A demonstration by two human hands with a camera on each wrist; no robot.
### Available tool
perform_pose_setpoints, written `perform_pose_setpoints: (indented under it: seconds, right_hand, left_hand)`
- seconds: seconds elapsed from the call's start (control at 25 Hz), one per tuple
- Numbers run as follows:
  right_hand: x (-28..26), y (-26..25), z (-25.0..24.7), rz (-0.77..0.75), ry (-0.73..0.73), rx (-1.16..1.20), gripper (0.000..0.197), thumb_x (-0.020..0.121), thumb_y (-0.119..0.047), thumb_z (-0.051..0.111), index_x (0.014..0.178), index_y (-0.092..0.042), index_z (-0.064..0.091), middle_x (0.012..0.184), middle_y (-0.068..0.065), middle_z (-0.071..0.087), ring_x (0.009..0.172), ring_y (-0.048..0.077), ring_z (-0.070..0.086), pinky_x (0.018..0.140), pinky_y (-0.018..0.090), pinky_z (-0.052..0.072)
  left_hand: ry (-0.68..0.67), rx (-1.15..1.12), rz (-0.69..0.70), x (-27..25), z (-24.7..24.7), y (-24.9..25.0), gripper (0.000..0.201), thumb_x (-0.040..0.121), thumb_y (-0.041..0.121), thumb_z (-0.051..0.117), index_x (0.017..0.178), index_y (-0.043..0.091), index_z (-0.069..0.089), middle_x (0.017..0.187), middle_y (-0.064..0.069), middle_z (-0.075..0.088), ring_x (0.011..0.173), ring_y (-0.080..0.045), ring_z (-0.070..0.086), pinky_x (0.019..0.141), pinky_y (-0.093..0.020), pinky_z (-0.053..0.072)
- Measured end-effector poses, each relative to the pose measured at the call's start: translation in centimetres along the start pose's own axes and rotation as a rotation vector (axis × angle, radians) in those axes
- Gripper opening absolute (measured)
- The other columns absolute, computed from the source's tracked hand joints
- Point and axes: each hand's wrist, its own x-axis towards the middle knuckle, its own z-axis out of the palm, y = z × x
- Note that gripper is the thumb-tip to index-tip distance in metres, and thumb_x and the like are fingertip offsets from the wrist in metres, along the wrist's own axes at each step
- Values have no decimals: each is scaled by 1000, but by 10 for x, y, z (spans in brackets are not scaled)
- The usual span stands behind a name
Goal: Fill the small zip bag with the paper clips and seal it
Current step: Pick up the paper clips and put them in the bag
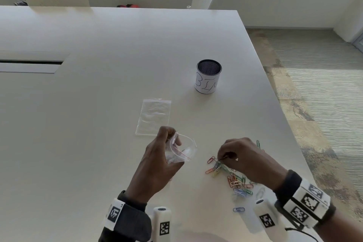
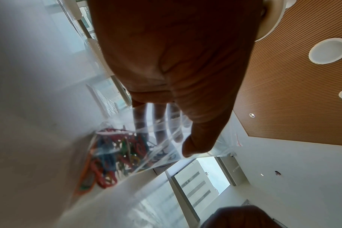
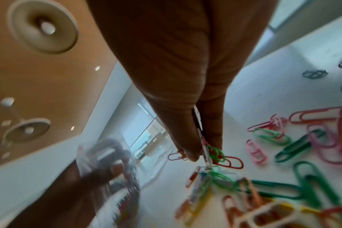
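My left hand (image 1: 167, 149) holds a small clear zip bag (image 1: 181, 150) off the table with its mouth open toward the right. The left wrist view shows my thumb (image 2: 197, 138) on the bag (image 2: 221, 146) and several coloured clips (image 2: 111, 154) inside. My right hand (image 1: 225, 156) pinches a few paper clips (image 3: 205, 151) between thumb and finger, just above the pile of coloured paper clips (image 1: 235, 179) on the white table (image 1: 98, 124). A chain of clips (image 3: 201, 182) hangs from the pinched ones.
A second, larger clear zip bag (image 1: 154, 116) lies flat beyond my left hand. A black mesh cup (image 1: 208, 76) with a paper label stands farther back. One blue clip (image 1: 238, 209) lies apart near the front. The table's right edge (image 1: 290, 124) drops to carpet.
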Motion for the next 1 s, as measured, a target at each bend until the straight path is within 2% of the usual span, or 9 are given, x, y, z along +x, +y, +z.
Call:
perform_pose_setpoints:
  seconds: [0.16,0.28,0.36,0.52,0.64,0.76,0.88,1.0]
  right_hand:
    - [2,-19,-24,108,93,260,13,83,-8,87,84,-20,83,79,-5,80,73,12,76,75,32,65]
    - [8,-52,-39,36,159,425,13,83,0,85,86,-12,82,78,2,79,74,21,77,74,28,64]
    - [15,-74,-39,-42,202,467,11,83,1,85,87,-9,81,81,3,78,75,20,76,76,27,64]
    - [34,-96,-11,-113,282,394,10,87,-3,82,86,-13,80,83,-1,75,73,16,73,74,38,62]
    - [39,-97,9,-127,319,307,8,90,-9,80,88,-16,79,85,-5,73,77,12,72,74,39,61]
    - [38,-100,14,-115,275,262,2,93,-15,76,91,-16,76,85,-3,75,80,13,74,76,41,62]
    - [36,-103,10,-115,226,204,4,94,-13,74,95,-15,77,87,0,78,80,13,76,75,40,62]
    - [33,-110,4,-100,168,89,7,93,-15,76,97,-17,80,88,1,79,78,12,74,75,34,60]
  left_hand:
    - [-38,-21,22,2,1,3,53,81,10,85,110,30,45,108,12,62,92,-19,65,67,-31,57]
    - [-42,-19,19,3,1,2,54,81,10,85,110,32,45,108,12,62,91,-19,65,67,-30,57]
    - [-51,-20,20,4,2,2,54,81,12,85,111,32,45,108,13,62,91,-18,65,66,-27,56]
    - [-56,-24,3,6,1,4,56,79,9,83,113,34,45,103,12,64,83,-16,61,64,-24,52]
    - [-44,-11,-11,6,0,4,54,79,6,77,113,33,46,99,9,66,83,-14,61,68,-24,52]
    - [-37,-8,-11,5,-1,2,50,80,6,75,113,30,46,96,7,65,83,-14,62,68,-19,50]
    - [-34,-8,-5,4,-1,1,51,81,5,75,112,32,46,95,8,65,84,-14,62,68,-14,48]
    - [-35,-14,11,4,0,0,50,81,6,75,113,31,46,96,9,64,84,-14,60,67,-15,48]
